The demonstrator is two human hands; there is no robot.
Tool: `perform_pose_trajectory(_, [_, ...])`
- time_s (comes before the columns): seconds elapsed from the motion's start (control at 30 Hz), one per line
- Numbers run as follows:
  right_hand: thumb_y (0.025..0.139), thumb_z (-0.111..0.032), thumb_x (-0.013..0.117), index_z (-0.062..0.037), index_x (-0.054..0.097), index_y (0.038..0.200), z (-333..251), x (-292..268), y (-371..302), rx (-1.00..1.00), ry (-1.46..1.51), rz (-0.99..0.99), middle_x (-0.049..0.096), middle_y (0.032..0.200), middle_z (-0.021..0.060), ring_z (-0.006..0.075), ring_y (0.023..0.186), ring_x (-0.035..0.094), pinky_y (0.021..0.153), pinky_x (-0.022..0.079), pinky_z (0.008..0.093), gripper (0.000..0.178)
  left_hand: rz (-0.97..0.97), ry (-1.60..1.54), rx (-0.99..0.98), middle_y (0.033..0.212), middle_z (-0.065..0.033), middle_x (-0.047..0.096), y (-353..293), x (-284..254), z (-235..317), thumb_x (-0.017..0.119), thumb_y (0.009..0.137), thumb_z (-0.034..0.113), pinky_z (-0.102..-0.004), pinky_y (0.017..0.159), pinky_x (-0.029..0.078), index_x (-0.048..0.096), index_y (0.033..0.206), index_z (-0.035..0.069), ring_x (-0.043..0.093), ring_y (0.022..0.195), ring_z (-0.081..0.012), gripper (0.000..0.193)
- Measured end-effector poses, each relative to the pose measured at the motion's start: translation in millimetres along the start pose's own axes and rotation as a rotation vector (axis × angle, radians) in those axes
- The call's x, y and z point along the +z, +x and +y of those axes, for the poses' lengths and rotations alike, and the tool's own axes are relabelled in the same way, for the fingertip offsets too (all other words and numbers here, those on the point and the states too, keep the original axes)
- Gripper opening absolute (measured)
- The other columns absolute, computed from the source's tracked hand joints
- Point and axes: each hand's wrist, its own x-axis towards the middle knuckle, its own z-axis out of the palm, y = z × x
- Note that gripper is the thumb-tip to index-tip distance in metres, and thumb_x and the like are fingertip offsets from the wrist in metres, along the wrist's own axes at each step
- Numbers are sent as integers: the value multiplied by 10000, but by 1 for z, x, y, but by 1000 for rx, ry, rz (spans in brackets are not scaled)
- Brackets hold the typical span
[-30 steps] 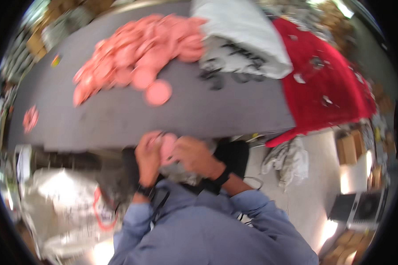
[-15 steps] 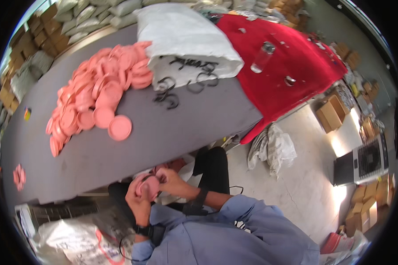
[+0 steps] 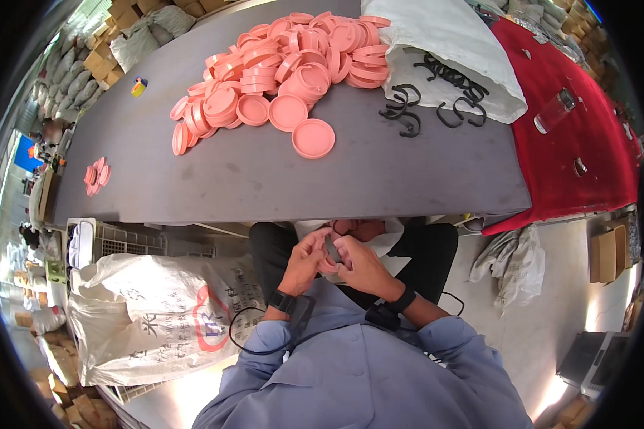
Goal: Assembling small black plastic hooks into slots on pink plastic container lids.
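Note:
Over my lap, both hands grip a pink round lid (image 3: 328, 265), mostly covered by my fingers. My left hand (image 3: 304, 262) closes on its left side, thumb and fingertips bent in. From the other side my right hand (image 3: 366, 267) pinches it. A dark strip (image 3: 333, 249) shows between the hands, apparently a black ring like those on the table. More pink pieces (image 3: 365, 229) lie in a white bag on my lap, just beyond my hands. On the table, a heap of pink round lids (image 3: 312, 139) spreads out, and black open rings (image 3: 406, 107) spill from a white woven sack (image 3: 456, 43).
The grey table (image 3: 250, 182) has its near edge just beyond my hands. A red cloth (image 3: 551, 168) with a clear bottle (image 3: 554, 111) covers its right end. Several pink pieces (image 3: 96, 176) lie at far left. A large white sack (image 3: 150, 314) stands by my left side.
My head view has swung to the right, so the table appears level. The pink lid has been turned between my hands, and both hands now close around it from opposite sides.

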Motion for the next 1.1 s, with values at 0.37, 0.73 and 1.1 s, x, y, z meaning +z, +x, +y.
perform_pose_trajectory(0.37, [818,-130,704,-48,564,1302,47,-29,10,-184,-747,105,604,1152,181,378,904,684,722,593,480,510,-45,767,-59,1205,-76,702,12,10,76,672,1030,234,-289,808,548,614,1356,-22,693,1026,-117,418])
perform_pose_trajectory(0.73, [923,-181,728,-45,668,1277,-30,-151,46,-64,-148,-86,736,1125,125,229,927,704,805,562,345,384,273,1817,830,1421,-150,588,137,-5,158,756,832,38,-533,1153,378,659,1265,122,479,1411,-380,452])
perform_pose_trajectory(1.1, [895,-107,707,10,641,1206,65,-248,201,-83,-927,723,651,1179,253,437,1030,677,860,566,497,339,164,243,408,1127,-55,713,123,6,142,594,1012,111,-355,894,572,657,1241,-3,676,988,-118,264])
